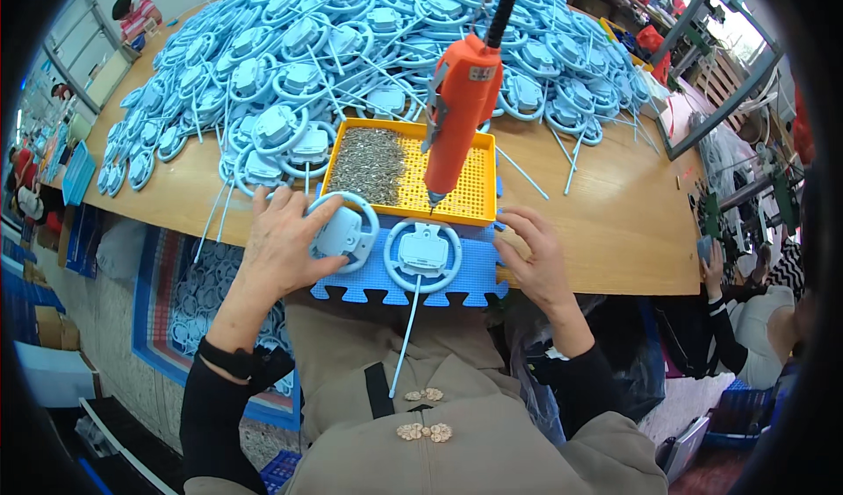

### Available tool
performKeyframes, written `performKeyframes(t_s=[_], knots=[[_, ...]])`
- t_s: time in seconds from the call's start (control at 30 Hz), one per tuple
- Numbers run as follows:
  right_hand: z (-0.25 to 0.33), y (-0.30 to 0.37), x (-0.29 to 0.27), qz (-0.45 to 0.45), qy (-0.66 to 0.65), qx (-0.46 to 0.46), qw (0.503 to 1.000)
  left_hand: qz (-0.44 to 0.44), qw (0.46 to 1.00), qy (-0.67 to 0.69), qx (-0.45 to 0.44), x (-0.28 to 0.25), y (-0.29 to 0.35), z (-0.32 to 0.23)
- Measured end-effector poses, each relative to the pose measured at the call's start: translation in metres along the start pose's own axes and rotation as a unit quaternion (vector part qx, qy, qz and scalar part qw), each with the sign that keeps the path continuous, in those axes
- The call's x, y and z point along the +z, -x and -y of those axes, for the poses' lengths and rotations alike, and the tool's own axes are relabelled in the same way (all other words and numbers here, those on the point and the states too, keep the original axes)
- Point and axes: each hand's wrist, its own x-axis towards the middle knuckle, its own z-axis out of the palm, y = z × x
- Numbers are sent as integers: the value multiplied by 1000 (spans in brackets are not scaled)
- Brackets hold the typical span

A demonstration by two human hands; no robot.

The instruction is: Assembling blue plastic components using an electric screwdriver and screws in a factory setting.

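One light-blue ring-framed housing (pixel 342 233) is pinched in my left hand (pixel 285 240); my right hand (pixel 537 258), unclenched, hovers beside the blue foam mat (pixel 480 271).

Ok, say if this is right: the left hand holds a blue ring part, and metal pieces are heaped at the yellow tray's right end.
Wrong end: the head view shows the left hand holding a blue ring part and metal pieces heaped at the left end of the yellow tray.
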Motion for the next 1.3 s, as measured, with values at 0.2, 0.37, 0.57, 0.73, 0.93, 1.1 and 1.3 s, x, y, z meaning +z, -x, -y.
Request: performKeyframes(t_s=[0.2,0.37,0.57,0.73,0.93,1.1,1.3], knots=[[-13,3,4,15,-11,46,999,44,997,13,-59,13,18,-14],[-16,9,3,13,-35,90,995,-28,984,28,-174,43,16,-33],[-28,-8,4,-1,-12,73,997,-63,990,92,-87,32,13,-78],[-61,-65,2,-30,225,10,974,33,991,130,9,49,5,-103],[-153,-87,-13,40,207,117,970,117,975,97,163,35,-21,-74],[-167,-102,15,38,211,102,972,123,977,91,152,30,-6,-68],[-150,-95,-7,61,275,110,953,85,976,128,157,40,-17,-66]])
